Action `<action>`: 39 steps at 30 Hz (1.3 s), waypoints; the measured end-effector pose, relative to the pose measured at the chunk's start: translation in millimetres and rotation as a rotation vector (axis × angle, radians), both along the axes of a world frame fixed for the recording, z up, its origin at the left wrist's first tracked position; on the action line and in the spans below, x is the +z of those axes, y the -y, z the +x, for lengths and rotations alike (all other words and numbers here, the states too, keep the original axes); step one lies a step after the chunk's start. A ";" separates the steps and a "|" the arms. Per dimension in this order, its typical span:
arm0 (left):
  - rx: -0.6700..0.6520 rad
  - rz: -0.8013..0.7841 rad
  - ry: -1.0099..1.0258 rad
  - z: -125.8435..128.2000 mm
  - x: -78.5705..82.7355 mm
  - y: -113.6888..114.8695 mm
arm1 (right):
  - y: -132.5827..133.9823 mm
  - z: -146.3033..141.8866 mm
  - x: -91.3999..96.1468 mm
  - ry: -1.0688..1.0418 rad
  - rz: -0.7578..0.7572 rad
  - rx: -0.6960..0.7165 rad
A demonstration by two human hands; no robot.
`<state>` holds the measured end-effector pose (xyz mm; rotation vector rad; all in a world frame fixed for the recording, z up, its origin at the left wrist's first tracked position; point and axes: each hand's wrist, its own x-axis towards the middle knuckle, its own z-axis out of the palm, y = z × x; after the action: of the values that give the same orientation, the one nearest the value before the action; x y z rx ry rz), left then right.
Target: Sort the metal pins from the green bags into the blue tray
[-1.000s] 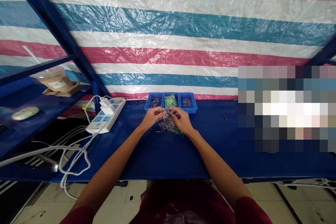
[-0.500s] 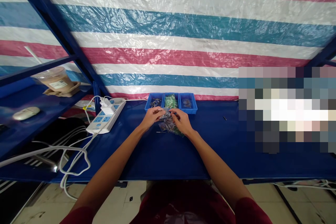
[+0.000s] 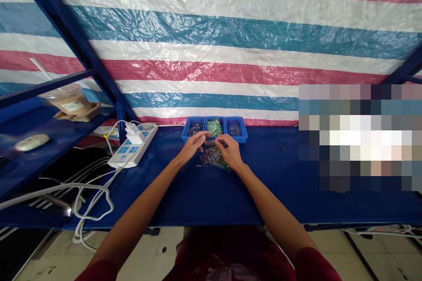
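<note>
Over a pile of small clear bags and thin metal parts (image 3: 212, 157) on the blue table, both my hands are raised. My left hand (image 3: 194, 146) is open, fingers stretched out and thumb apart, at the pile's left side. My right hand (image 3: 230, 151) is closed in a pinch at a small clear plastic bag (image 3: 210, 142); its fingertips partly hide the grip. Just behind stands a blue three-part tray (image 3: 236, 140). Dark and silver rod-like pieces (image 3: 195, 129) fill its left part, green packets (image 3: 215, 127) the middle, and small dark packets (image 3: 234, 130) the right.
A white power strip (image 3: 132, 147) with plugs and loose white cables (image 3: 94, 197) lies on the left. A side shelf holds a drink cup (image 3: 72, 100) and a white mouse (image 3: 32, 142). One thin dark piece (image 3: 281, 148) lies to the right, near a blurred-out area.
My left hand has let go of the clear bag and its fingers have spread. My right hand stays nearly in place, with the bag lower and flatter between the hands.
</note>
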<state>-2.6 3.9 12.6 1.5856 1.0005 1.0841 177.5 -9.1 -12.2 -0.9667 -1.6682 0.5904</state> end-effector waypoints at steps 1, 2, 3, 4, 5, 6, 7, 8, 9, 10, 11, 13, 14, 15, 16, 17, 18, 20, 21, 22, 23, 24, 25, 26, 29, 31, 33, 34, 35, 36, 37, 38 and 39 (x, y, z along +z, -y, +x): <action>-0.018 0.032 -0.030 0.0 -0.2 0.4 | 0.2 -0.1 0.4 -0.011 -0.031 -0.008; -0.031 0.053 -0.063 -0.1 -0.7 0.8 | 0.4 -0.2 0.8 -0.024 -0.062 -0.012; -0.031 0.069 -0.093 -0.2 -1.4 1.1 | 0.7 -0.3 1.1 -0.039 -0.089 -0.011; -0.022 0.080 -0.115 -0.4 -2.3 1.3 | 0.9 -0.3 1.3 -0.056 -0.111 -0.004; -0.008 0.088 -0.128 -0.6 -3.2 1.3 | 1.1 -0.2 1.3 -0.072 -0.128 0.008; 0.007 0.095 -0.131 -0.9 -3.9 1.1 | 1.2 0.1 1.2 -0.087 -0.140 0.025; 0.018 0.097 -0.126 -1.1 -4.3 0.7 | 1.3 0.5 0.9 -0.099 -0.144 0.045; 0.022 0.093 -0.113 -1.4 -4.4 0.3 | 1.3 0.9 0.6 -0.106 -0.140 0.065; 0.019 0.080 -0.096 -1.7 -4.0 -0.1 | 1.3 1.4 0.3 -0.106 -0.125 0.082; 0.015 0.062 -0.076 -1.8 -3.4 -0.3 | 1.2 1.8 0.0 -0.098 -0.101 0.098; 0.012 0.045 -0.054 -1.9 -2.4 -0.3 | 1.2 2.1 -0.2 -0.082 -0.071 0.111; 0.004 0.019 -0.009 -1.6 -0.2 0.8 | 1.2 2.2 -0.5 -0.036 -0.011 0.120; -0.003 0.010 0.009 -1.3 0.9 1.5 | 1.3 2.0 -0.5 -0.012 0.012 0.115; -0.013 0.002 0.022 -0.9 1.8 2.3 | 1.3 1.7 -0.4 0.008 0.028 0.104; -0.020 -0.007 0.028 -0.4 2.6 2.9 | 1.2 1.3 -0.3 0.023 0.034 0.090; -0.021 -0.017 0.026 -0.1 3.1 3.2 | 1.1 1.1 -0.1 0.031 0.034 0.077; -0.011 -0.023 0.020 0.0 3.3 3.2 | 0.7 0.9 0.2 0.031 0.028 0.065; 0.037 -0.017 0.007 -0.4 3.1 1.7 | -0.8 1.4 0.8 0.007 -0.012 0.057; 0.065 -0.003 0.001 -0.9 2.6 0.5 | -2.1 2.1 1.1 -0.026 -0.056 0.069; 0.089 0.013 -0.005 -1.7 1.9 -0.7 | -3.9 3.3 1.5 -0.079 -0.118 0.086; 0.104 0.028 -0.017 -2.6 1.0 -2.0 | -6.1 4.9 2.1 -0.152 -0.194 0.101; 0.111 0.039 -0.035 -3.4 0.1 -3.0 | -8.6 7.1 2.8 -0.249 -0.284 0.112; 0.113 0.049 -0.061 -4.1 -1.0 -3.6 | -11.4 9.7 3.8 -0.365 -0.368 0.097; 0.113 0.059 -0.090 -4.5 -1.9 -3.8 | -14.1 12.7 5.1 -0.488 -0.431 0.050; 0.087 0.088 -0.173 -4.6 -3.5 -2.3 | -19.8 22.0 10.2 -0.797 -0.531 -0.059; 0.045 0.109 -0.229 -5.3 -2.8 -0.4 | -20.6 25.9 13.6 -0.877 -0.565 -0.068; -0.033 0.110 -0.305 -8.2 -0.3 1.2 | -19.5 26.8 15.7 -0.868 -0.579 -0.075; -0.088 0.098 -0.350 -10.7 1.4 1.7 | -18.6 26.5 16.1 -0.842 -0.583 -0.078; -0.153 0.077 -0.396 -13.8 3.4 1.9 | -17.8 25.9 16.2 -0.810 -0.584 -0.079; -0.229 0.049 -0.439 -17.3 5.4 1.8 | -17.2 25.2 15.8 -0.773 -0.583 -0.074; -0.293 0.029 -0.481 -21.0 7.2 1.5 | -16.8 24.7 15.2 -0.736 -0.579 -0.068; -0.337 0.029 -0.521 -24.6 8.7 1.0 | -16.8 24.4 14.2 -0.704 -0.569 -0.066; -0.378 0.029 -0.555 -27.8 9.6 0.2 | -17.0 24.3 13.1 -0.677 -0.554 -0.071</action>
<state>-30.4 3.7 22.2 2.0538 0.9759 0.4041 201.8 7.9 0.8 -1.0449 -0.8732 1.2147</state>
